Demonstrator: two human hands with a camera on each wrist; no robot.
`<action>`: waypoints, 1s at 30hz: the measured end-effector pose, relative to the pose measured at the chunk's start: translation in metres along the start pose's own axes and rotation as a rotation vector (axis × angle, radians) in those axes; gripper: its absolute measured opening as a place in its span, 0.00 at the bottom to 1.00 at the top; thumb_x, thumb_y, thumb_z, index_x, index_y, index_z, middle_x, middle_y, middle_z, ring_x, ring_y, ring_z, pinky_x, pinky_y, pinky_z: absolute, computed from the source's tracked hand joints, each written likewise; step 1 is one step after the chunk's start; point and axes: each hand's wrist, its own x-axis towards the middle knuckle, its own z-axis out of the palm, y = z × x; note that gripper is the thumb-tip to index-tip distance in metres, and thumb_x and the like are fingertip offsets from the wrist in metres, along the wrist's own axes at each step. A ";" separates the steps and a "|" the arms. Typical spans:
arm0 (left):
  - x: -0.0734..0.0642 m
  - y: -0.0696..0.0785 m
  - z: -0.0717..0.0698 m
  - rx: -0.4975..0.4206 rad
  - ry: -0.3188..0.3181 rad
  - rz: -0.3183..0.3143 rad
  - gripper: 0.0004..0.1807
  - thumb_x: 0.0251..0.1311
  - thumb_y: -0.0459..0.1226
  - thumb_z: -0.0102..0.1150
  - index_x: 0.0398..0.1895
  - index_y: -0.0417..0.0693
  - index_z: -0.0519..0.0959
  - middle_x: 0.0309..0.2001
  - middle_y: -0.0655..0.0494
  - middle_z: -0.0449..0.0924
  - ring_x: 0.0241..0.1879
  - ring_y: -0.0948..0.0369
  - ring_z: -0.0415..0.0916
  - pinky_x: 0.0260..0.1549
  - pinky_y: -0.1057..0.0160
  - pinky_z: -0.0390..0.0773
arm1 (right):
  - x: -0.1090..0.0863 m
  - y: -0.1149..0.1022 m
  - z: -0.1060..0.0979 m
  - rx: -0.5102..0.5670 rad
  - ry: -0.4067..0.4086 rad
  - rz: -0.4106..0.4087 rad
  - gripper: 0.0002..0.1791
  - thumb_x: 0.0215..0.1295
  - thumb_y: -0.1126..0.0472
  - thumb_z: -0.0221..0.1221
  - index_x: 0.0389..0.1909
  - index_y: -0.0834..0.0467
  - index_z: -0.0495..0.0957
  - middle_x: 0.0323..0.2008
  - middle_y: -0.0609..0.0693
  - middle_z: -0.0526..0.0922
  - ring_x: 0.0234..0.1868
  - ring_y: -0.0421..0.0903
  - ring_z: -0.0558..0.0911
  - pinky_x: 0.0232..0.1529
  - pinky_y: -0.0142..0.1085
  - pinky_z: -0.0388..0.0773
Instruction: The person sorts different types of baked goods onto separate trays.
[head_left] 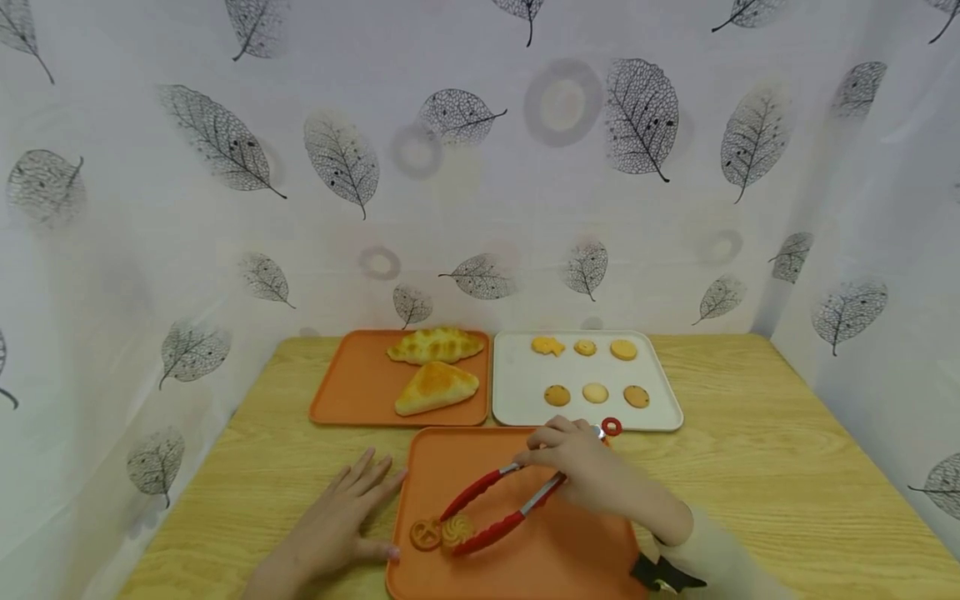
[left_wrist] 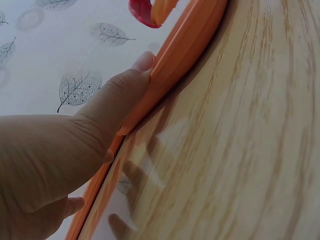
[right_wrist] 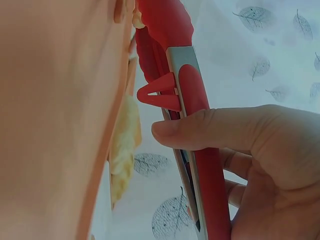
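Observation:
My right hand [head_left: 588,462] grips a pair of red and steel tongs [right_wrist: 202,165], thumb on one arm and fingers behind. The red tips of the tongs stand apart on either side of a round swirl cookie [head_left: 457,530] on the front orange tray [head_left: 555,546]. Touching or close beside that cookie lies a pretzel-shaped cookie [head_left: 425,534]. My left hand [head_left: 333,521] has its fingers spread over the wooden table at the tray's left side. In the left wrist view, its thumb [left_wrist: 117,95] presses against the tray's rim.
Behind, a second orange tray [head_left: 352,379] bears a long golden bread [head_left: 437,345] and a triangular pastry [head_left: 435,389]. Right of it, a white tray [head_left: 517,383] carries two rows of small cookies. A leaf-printed curtain [head_left: 480,200] surrounds the wooden table [head_left: 750,467].

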 end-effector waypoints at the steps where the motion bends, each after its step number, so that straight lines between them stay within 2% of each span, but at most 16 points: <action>1: 0.000 0.000 0.000 0.008 0.006 0.008 0.54 0.45 0.71 0.55 0.74 0.54 0.62 0.73 0.42 0.60 0.75 0.38 0.47 0.67 0.33 0.53 | 0.000 0.002 -0.003 0.001 0.008 0.007 0.31 0.37 0.75 0.70 0.45 0.46 0.86 0.41 0.42 0.81 0.43 0.42 0.73 0.36 0.33 0.59; 10: 0.000 -0.002 0.003 0.025 0.008 0.005 0.54 0.45 0.72 0.54 0.74 0.56 0.62 0.74 0.44 0.60 0.75 0.39 0.47 0.67 0.34 0.53 | -0.002 0.021 -0.022 -0.038 0.072 0.044 0.31 0.35 0.74 0.70 0.46 0.48 0.86 0.41 0.45 0.82 0.41 0.45 0.72 0.33 0.34 0.61; 14: 0.000 -0.003 0.003 0.016 0.006 0.003 0.54 0.45 0.72 0.54 0.74 0.55 0.61 0.74 0.43 0.60 0.75 0.39 0.46 0.67 0.34 0.53 | -0.003 0.032 -0.028 -0.062 0.103 0.081 0.32 0.35 0.74 0.70 0.48 0.49 0.86 0.43 0.47 0.83 0.44 0.47 0.75 0.31 0.32 0.60; 19: 0.001 -0.003 0.003 0.016 0.010 0.003 0.54 0.44 0.72 0.55 0.74 0.55 0.62 0.74 0.43 0.60 0.75 0.39 0.47 0.67 0.34 0.53 | -0.007 0.044 -0.035 -0.077 0.122 0.140 0.33 0.36 0.74 0.70 0.50 0.52 0.85 0.42 0.50 0.82 0.45 0.51 0.76 0.32 0.37 0.64; 24: 0.001 -0.004 0.004 0.025 0.023 0.023 0.53 0.45 0.71 0.55 0.74 0.55 0.62 0.73 0.42 0.61 0.74 0.37 0.48 0.66 0.32 0.55 | -0.011 0.055 -0.038 -0.100 0.150 0.187 0.32 0.36 0.71 0.76 0.49 0.53 0.85 0.41 0.51 0.82 0.45 0.53 0.76 0.30 0.42 0.69; 30: 0.001 -0.003 0.004 0.036 0.057 0.048 0.53 0.44 0.70 0.57 0.73 0.55 0.64 0.72 0.42 0.63 0.73 0.35 0.51 0.63 0.32 0.58 | -0.011 0.071 -0.036 -0.163 0.241 0.207 0.34 0.31 0.72 0.77 0.48 0.54 0.85 0.40 0.53 0.82 0.43 0.55 0.78 0.30 0.46 0.74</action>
